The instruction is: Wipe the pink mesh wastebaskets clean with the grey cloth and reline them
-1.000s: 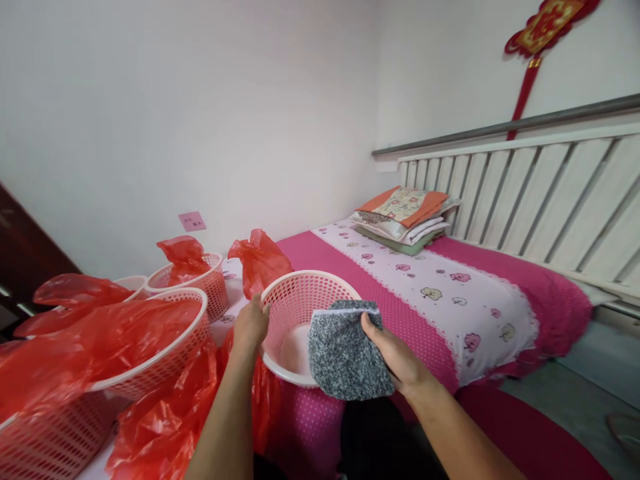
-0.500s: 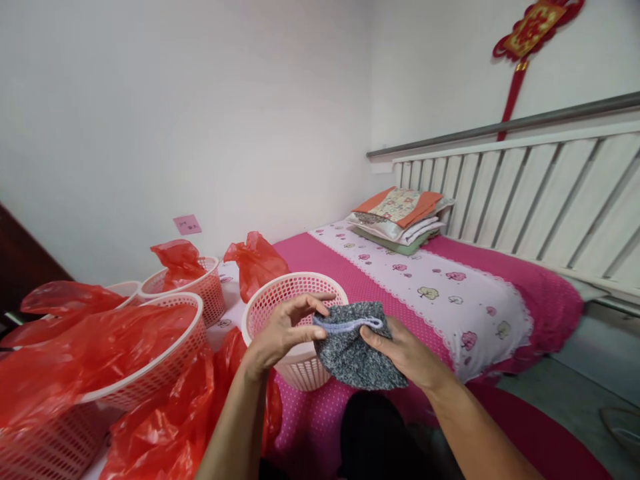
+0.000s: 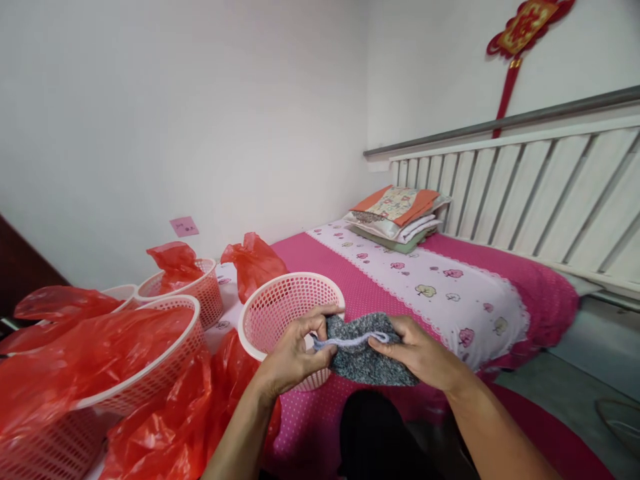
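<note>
A speckled grey knitted piece (image 3: 367, 363) with a pale lilac edge hangs between my two hands, over the front of the bed. My left hand (image 3: 300, 350) pinches its left end, thumb in front and fingers behind. My right hand (image 3: 417, 350) grips the right end, its thumb on the lilac edge. Just behind my left hand stands a pink perforated basket (image 3: 280, 300), partly hidden by that hand. No contents show in its visible part.
Several pink baskets with red plastic bags (image 3: 135, 347) crowd the left side. Another red bag (image 3: 253, 263) sits behind the near basket. Folded cushions (image 3: 397, 213) lie on the pink and white bedspread (image 3: 400, 273), beside a white railing (image 3: 530, 193).
Both hands have shifted slightly down, the right one also to the right. The knitted piece is pulled wider and flatter, and my left fingers have closed more around its end.
</note>
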Tool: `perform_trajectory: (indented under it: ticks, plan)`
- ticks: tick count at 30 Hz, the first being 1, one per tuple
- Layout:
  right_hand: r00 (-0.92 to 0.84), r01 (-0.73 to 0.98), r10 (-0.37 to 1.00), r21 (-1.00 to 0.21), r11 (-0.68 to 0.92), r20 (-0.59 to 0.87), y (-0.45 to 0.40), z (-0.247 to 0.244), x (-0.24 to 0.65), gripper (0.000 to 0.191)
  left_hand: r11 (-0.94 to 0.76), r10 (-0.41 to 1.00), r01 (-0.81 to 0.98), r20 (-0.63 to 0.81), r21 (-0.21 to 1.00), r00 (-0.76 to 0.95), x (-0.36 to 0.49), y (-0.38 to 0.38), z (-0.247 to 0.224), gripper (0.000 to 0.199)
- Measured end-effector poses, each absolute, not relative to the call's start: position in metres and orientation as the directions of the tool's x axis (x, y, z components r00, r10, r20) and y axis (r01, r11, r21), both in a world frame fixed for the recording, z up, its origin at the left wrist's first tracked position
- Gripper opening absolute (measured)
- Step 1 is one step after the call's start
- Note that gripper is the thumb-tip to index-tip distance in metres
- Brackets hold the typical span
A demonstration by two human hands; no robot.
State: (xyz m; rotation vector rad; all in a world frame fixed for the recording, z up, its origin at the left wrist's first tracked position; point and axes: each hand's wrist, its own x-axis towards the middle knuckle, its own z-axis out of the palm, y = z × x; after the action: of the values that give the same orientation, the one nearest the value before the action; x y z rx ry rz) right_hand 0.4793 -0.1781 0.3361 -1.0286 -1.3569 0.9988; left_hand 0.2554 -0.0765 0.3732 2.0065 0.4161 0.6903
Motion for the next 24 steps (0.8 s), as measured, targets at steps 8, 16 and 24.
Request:
perform_trajectory:
  ticks: [8,16,24]
  plan:
    - [0.142,0.114,0.960,-0.967,0.227,0.242,-0.177,0.331,0.482,0.038,-0.659,0.609,0.153,0.402,0.737,0.684,0.268,-0.076,0.364,0.025]
    - [0.367,0.417,0.861,-0.890,0.187,0.352,-0.169,0.325,0.476,0.042,-0.706,0.577,0.225,0.361,0.671,0.733,0.270,-0.075,0.361,0.016]
    - [0.354,0.357,0.822,-0.876,0.323,0.447,-0.173,0.328,0.476,0.056,-0.681,0.610,0.190,0.404,0.707,0.681,0.267,-0.075,0.361,0.032]
